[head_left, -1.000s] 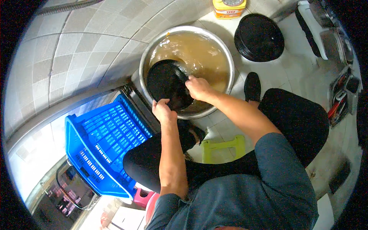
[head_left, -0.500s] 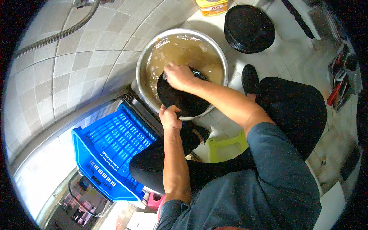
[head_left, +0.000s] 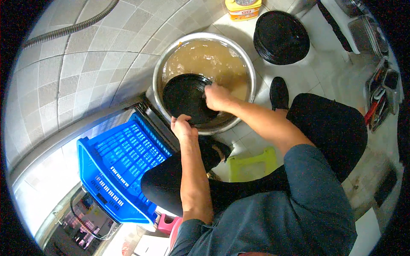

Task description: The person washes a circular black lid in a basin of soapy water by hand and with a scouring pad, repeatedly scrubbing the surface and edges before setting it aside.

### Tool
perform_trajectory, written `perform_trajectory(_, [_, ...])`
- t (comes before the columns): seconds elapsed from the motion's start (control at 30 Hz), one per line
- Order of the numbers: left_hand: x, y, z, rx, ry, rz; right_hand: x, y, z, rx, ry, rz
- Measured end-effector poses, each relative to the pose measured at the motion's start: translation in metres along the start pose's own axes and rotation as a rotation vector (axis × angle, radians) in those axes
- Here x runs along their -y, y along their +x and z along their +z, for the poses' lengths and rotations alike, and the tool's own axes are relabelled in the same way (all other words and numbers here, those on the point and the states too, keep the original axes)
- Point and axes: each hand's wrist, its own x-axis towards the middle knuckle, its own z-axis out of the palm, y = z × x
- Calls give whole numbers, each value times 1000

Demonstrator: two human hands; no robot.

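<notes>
Blue plastic crate (head_left: 117, 168): lower left of the frame, slatted, lying beside my left knee, apart from the washing.

Steel basin (head_left: 250, 74): upper centre, round, holding murky brown water; it stands on the tiled floor (head_left: 72, 81).

Stack of black plates (head_left: 281, 37): upper right, just beyond the basin's rim, not touching it.

Black plate (head_left: 183, 96): inside the basin, lower-left part, tilted up out of the water toward me, its near edge at the basin's rim.

Green stool (head_left: 252, 164): centre, under me, between my legs.

Yellow container (head_left: 242, 8): top edge, above the basin.

Left hand (head_left: 183, 128): fingers clenched over the plate's near edge, gripping it at the rim.

Right hand (head_left: 218, 97): curled against the plate's right side; whether it grasps a sponge I cannot tell.

Handling note, my judgement: I keep the left grip firm on the wet edge, hold the plate tilted over the water, and rub in circles across the whole face.
</notes>
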Motion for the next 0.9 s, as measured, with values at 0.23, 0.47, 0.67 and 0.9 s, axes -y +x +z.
perform_trajectory(0.23, [14,21,-25,26,9,53,-6,25,6,-145,30,119])
perform_trajectory(0.47, [22,-17,-3,503,263,181,18,46,-3,-432,108,-368])
perform_trajectory(0.67, [13,0,0,518,52,-184,26,22,7,-134,336,-704])
perform_trajectory(0.9, [6,22,-10,590,-219,-324,31,-3,-8,412,516,-184])
